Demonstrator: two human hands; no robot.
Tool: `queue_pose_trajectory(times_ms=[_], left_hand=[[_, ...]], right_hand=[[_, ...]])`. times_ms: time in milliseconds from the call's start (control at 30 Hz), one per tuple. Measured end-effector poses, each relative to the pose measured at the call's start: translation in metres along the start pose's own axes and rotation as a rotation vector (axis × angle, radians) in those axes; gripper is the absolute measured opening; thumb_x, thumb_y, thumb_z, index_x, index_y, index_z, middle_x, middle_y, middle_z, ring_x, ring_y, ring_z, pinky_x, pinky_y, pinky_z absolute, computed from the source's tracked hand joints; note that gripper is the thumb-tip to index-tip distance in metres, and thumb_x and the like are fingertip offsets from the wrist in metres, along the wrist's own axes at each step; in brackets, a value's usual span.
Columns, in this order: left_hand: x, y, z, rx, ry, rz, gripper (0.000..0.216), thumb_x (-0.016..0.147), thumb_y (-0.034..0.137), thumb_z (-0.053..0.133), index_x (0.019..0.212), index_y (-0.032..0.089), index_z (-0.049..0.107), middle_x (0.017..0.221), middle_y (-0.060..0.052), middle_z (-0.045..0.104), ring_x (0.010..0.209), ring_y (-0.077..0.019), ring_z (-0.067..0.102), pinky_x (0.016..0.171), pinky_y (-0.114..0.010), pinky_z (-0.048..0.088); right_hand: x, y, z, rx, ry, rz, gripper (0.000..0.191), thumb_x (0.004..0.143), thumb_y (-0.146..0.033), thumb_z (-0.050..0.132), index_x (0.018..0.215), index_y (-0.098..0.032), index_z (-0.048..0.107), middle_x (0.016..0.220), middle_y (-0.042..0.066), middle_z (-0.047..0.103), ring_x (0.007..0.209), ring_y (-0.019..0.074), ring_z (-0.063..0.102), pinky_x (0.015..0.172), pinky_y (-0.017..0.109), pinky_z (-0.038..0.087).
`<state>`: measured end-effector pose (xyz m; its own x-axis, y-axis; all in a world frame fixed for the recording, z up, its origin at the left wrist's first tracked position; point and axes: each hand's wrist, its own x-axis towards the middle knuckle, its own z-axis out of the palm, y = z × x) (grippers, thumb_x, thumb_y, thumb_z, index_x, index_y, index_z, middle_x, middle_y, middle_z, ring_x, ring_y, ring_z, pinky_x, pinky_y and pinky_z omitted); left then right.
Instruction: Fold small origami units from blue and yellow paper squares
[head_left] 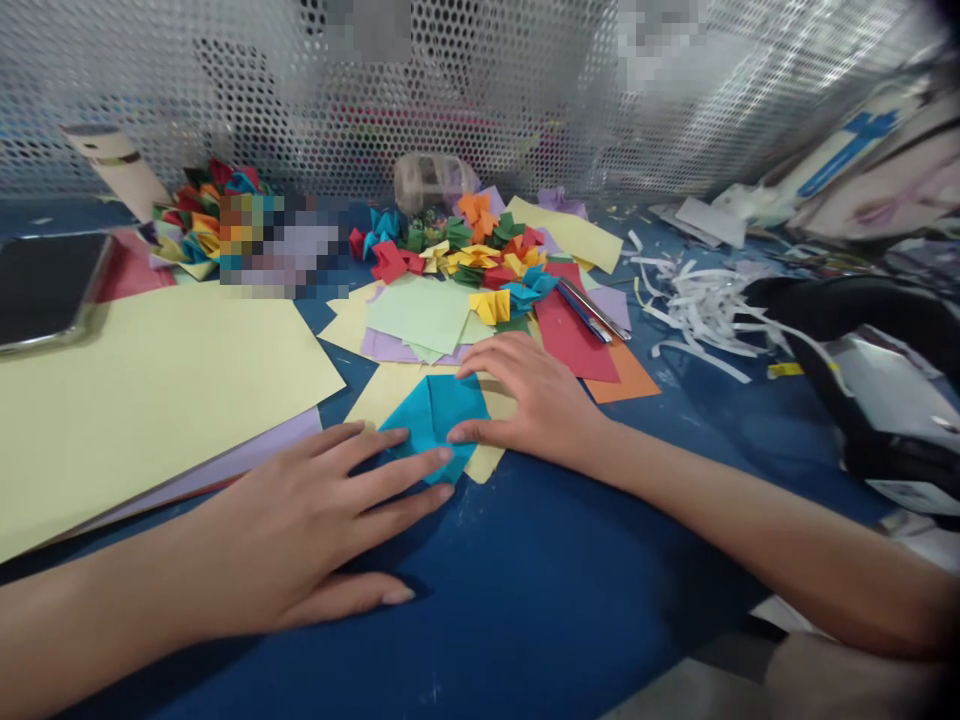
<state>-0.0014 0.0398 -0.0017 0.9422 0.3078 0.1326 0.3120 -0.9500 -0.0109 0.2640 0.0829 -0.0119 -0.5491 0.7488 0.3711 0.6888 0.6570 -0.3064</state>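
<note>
A blue folded paper (pixel 417 408) lies on the table in front of me, with a crease running down its middle and angled edges. My left hand (pixel 330 525) is open, its spread fingers resting on the paper's left and lower part, the thumb apart on the table. My right hand (pixel 529 400) holds the paper's right side, with the thumb on its face and the curled index finger at the upper edge. Beneath it lie pale yellow sheets (pixel 487 463).
Small folded paper pieces (pixel 457 255) in several colours are heaped behind, near pens (pixel 589 312) on a red sheet (pixel 576 350). Large yellow paper (pixel 165 390) and a phone (pixel 52 285) lie left. White paper strips (pixel 701 310) and a black object (pixel 825 310) are right.
</note>
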Motion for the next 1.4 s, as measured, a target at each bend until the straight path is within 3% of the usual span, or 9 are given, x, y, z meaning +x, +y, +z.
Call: queue_pose_trajectory(times_ms=[200,267,367,500,700,1033,1133,1267,1400], left_hand=[[-0.001,0.001,0.001,0.037,0.019,0.024,0.057,0.095,0.056,0.042,0.143,0.025,0.045,0.148,0.002,0.047,0.123,-0.0297,0.051,0.104,-0.043,0.033],[-0.002,0.002,0.002,0.045,0.018,0.019,0.057,0.096,0.056,0.042,0.144,0.025,0.044,0.149,0.001,0.046,0.125,-0.0304,0.049,0.106,-0.044,0.032],[-0.004,0.005,0.003,0.039,0.012,-0.023,0.056,0.096,0.055,0.041,0.146,0.028,0.040,0.150,0.004,0.044,0.129,-0.0303,0.047,0.107,-0.046,0.031],[-0.005,0.005,0.004,0.024,-0.005,-0.037,0.056,0.096,0.054,0.042,0.147,0.033,0.036,0.150,0.003,0.044,0.131,-0.0325,0.046,0.104,-0.049,0.036],[-0.003,0.004,0.005,0.024,0.025,-0.051,0.061,0.092,0.057,0.046,0.145,0.026,0.042,0.142,-0.006,0.053,0.129,-0.0370,0.048,0.103,-0.055,0.039],[-0.010,0.005,0.009,0.075,0.157,-0.144,0.051,0.089,0.054,0.050,0.128,0.021,0.055,0.137,-0.015,0.056,0.130,-0.0379,0.047,0.097,-0.054,0.045],[-0.010,0.004,0.011,0.110,0.164,-0.139,0.051,0.090,0.052,0.051,0.127,0.018,0.055,0.141,-0.018,0.053,0.132,-0.0371,0.046,0.099,-0.053,0.043],[-0.010,0.005,0.012,0.105,0.171,-0.171,0.048,0.091,0.048,0.049,0.125,0.015,0.055,0.144,-0.018,0.049,0.132,-0.0358,0.046,0.100,-0.051,0.044],[-0.009,0.005,0.011,0.062,0.158,-0.196,0.045,0.091,0.048,0.049,0.117,0.012,0.056,0.142,-0.017,0.052,0.131,-0.0341,0.048,0.101,-0.049,0.045]], right_hand=[[0.000,0.011,0.000,-0.071,0.060,-0.099,0.055,0.082,-0.062,0.062,0.109,-0.014,0.064,0.111,0.010,0.069,0.109,0.0272,0.059,0.096,0.040,0.044],[-0.002,0.009,-0.001,-0.096,0.061,-0.173,0.044,0.092,-0.052,0.055,0.115,-0.015,0.063,0.111,0.010,0.071,0.109,0.0259,0.061,0.094,0.039,0.045],[-0.004,0.002,-0.004,-0.014,0.029,-0.104,0.029,0.099,-0.027,0.042,0.117,-0.015,0.061,0.111,0.008,0.072,0.104,0.0235,0.064,0.092,0.039,0.046],[-0.004,0.000,-0.009,0.131,0.010,0.020,0.036,0.088,-0.008,0.041,0.119,-0.014,0.057,0.112,0.008,0.072,0.106,0.0221,0.064,0.091,0.039,0.048],[-0.003,0.004,-0.005,0.235,0.021,0.015,0.047,0.073,0.003,0.040,0.111,-0.017,0.059,0.103,0.006,0.072,0.098,0.0189,0.066,0.083,0.034,0.052],[-0.004,0.008,-0.004,0.087,0.170,-0.319,0.027,0.076,-0.004,0.053,0.087,-0.022,0.069,0.088,0.005,0.062,0.085,0.0176,0.060,0.080,0.037,0.051],[-0.006,0.003,-0.007,0.043,0.182,-0.420,0.020,0.076,-0.008,0.058,0.084,-0.022,0.069,0.100,0.007,0.063,0.096,0.0203,0.061,0.090,0.042,0.050],[-0.009,-0.006,-0.012,-0.010,0.124,-0.513,0.010,0.079,-0.013,0.061,0.084,-0.019,0.066,0.128,0.012,0.059,0.124,0.0269,0.053,0.102,0.046,0.045],[-0.011,-0.005,-0.010,-0.023,-0.001,-0.561,0.011,0.087,-0.017,0.056,0.091,-0.018,0.066,0.118,0.010,0.068,0.108,0.0196,0.065,0.099,0.040,0.049]])
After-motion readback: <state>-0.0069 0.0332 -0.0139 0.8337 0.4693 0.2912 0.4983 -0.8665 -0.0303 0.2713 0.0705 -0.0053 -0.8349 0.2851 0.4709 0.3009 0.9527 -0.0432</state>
